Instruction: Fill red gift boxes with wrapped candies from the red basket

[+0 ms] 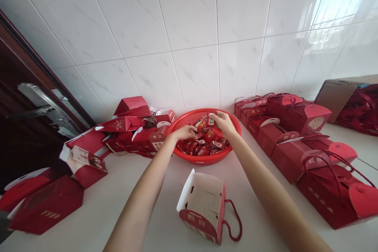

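White-tiled wall (191, 15) and dark door (16, 65) stand around a pale table lined with red boxes (289, 155).

Along the right of the pale table (115, 193), boxes, several with rope handles, stand in rows near a brown carton (338, 96) of red goods; at left, others lie stacked and scattered. Between them, against the wall, sits a red plastic basket (201, 160). Nearer the camera, an open box (203, 222) shows its white inside, a red cord (240, 224) looping from its right side. Both bare hands reach into the basket, apart: the left hand (184, 133) bends over the red wrapped packets (203, 151) inside, the right hand (223, 123) is at a white-labelled packet (210, 121). Whether either grips cannot be told.
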{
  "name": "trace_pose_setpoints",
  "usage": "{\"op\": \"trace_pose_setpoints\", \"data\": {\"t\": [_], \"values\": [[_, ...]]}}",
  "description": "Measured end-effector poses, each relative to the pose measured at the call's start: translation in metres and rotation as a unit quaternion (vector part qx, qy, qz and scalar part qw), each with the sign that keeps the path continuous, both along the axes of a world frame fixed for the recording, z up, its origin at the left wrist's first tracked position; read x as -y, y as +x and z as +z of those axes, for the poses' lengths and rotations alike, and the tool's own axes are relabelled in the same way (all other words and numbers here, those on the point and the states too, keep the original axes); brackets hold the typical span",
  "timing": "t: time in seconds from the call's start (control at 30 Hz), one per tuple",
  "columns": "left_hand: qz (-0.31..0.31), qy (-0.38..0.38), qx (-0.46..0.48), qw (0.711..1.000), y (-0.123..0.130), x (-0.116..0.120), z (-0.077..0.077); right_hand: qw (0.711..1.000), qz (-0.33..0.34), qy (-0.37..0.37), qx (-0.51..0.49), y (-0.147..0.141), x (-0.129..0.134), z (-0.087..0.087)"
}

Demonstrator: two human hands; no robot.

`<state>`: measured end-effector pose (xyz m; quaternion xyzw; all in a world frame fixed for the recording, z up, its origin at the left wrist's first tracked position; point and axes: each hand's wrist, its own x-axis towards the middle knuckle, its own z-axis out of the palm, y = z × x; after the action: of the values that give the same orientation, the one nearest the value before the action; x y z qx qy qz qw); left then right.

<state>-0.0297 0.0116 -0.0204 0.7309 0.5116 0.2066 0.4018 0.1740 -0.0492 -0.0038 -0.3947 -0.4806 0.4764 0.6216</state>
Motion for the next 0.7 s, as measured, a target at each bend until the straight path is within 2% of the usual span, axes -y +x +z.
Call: {"op": "trace_pose_setpoints", "data": {"t": [0.13, 0.33, 0.53, 0.7], "values": [[-0.033, -0.022, -0.068, 0.997, 0.002, 0.001, -0.002, 1.000, -0.004, 0.003, 0.005, 0.000, 0.001, 0.000], [-0.034, 0.002, -0.098, 0.995, 0.004, 0.000, -0.004, 1.000, -0.006, 0.002, 0.017, 0.001, 0.001, 0.000], [-0.069, 0.012, -0.023, 0.997, 0.006, 0.007, 0.003, 1.000, -0.002, 0.002, 0.006, 0.000, 0.000, -0.001], [-0.057, 0.041, 0.079, 0.994, 0.008, 0.009, 0.010, 1.000, 0.001, 0.000, 0.005, 0.000, 0.000, -0.002]]}}
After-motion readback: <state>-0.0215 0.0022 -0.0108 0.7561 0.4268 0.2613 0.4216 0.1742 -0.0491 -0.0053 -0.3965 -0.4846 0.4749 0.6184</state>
